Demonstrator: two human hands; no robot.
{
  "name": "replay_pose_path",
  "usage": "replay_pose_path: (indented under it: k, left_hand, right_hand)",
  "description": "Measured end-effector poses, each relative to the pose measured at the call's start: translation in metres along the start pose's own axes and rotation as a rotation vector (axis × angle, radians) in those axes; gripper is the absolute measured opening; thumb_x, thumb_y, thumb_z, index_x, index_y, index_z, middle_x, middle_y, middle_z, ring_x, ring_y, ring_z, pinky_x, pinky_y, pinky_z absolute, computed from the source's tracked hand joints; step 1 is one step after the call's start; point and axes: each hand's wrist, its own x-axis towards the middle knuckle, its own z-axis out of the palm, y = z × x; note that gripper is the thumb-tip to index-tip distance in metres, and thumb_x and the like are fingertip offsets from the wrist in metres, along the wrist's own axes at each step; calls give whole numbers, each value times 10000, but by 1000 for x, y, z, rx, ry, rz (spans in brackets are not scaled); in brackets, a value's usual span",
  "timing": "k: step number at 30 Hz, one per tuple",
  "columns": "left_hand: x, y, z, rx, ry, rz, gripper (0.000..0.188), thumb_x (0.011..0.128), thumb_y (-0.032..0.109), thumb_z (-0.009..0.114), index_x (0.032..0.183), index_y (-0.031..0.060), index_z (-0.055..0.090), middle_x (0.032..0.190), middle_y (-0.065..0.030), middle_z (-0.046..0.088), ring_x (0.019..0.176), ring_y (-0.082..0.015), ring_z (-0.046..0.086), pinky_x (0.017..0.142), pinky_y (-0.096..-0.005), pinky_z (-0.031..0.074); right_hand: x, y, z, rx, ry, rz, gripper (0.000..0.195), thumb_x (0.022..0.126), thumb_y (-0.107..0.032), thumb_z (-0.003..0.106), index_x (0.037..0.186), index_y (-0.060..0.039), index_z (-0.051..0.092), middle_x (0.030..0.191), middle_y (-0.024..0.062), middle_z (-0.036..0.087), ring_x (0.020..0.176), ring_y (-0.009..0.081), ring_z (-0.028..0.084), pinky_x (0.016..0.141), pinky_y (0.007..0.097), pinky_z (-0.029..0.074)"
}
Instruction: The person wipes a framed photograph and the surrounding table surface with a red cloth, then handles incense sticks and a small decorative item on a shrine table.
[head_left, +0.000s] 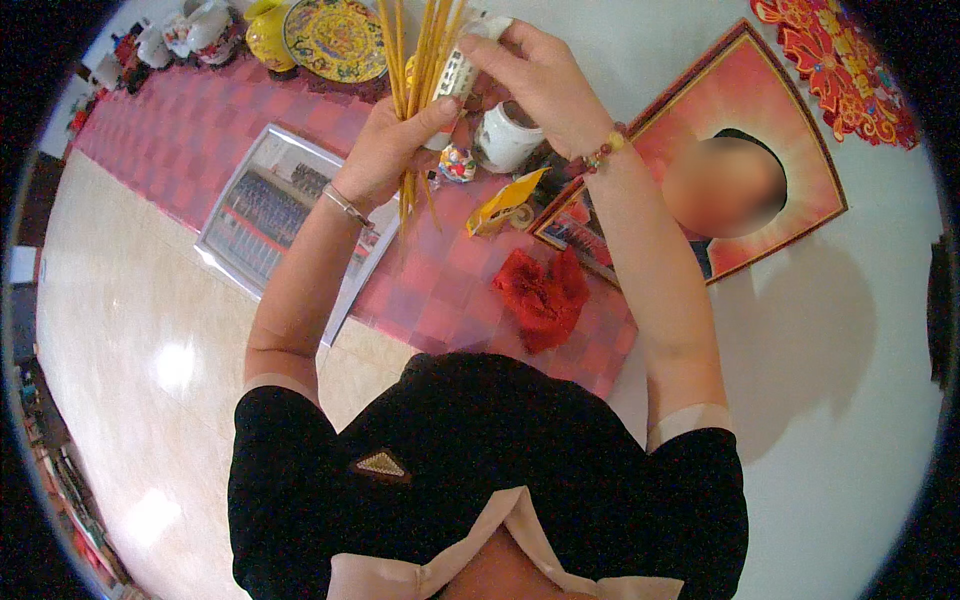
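My left hand is wrapped around a bundle of thin yellow sticks, which look like incense sticks. Its thumb also presses on a white object bearing dark writing. At the upper end of that object, my right hand grips what looks like a white cloth or tissue; its fingertips are partly hidden. Below my right hand stands a white ceramic cup with a painted pattern. A small colourful figurine is close to my left fingers.
A red checkered cover carries a silver-framed picture, a yellow packet and a red cloth. Yellow vase, decorated plate and white ceramics line the far side. A large framed portrait leans at right.
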Motion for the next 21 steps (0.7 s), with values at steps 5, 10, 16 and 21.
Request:
replay_pose_path:
  k: [5,10,16,21]
  left_hand:
    - [-22,-32,-34,-235,133,-141,388,973,377,519,1150,34,556,756,-11,548,465,-44,344,419,-193,269]
    - [-39,-52,-55,-300,182,-152,400,987,364,495,1156,7,550,746,-10,526,461,-41,328,424,-189,266]
    - [-61,-53,-74,-284,207,-138,395,983,368,503,1146,11,553,742,-16,527,499,-34,358,425,-182,267]
    - [-63,-55,-76,-287,227,-148,379,975,355,523,1137,14,565,742,-9,530,507,-38,361,423,-185,265]
  right_hand:
    - [16,103,-23,-755,28,36,403,881,-343,609,1053,22,613,961,215,654,844,373,638,791,426,513]
    - [8,189,-18,-1155,-54,274,382,863,-253,625,1116,30,574,1104,250,606,1074,401,562,921,459,458]
    - [20,216,-33,-1221,-126,401,353,832,-225,614,1151,-75,588,1202,203,563,1140,390,547,935,487,471]
    - [35,225,-48,-1199,-268,378,373,823,-278,604,1120,-54,629,1129,216,619,1072,368,590,922,441,478]
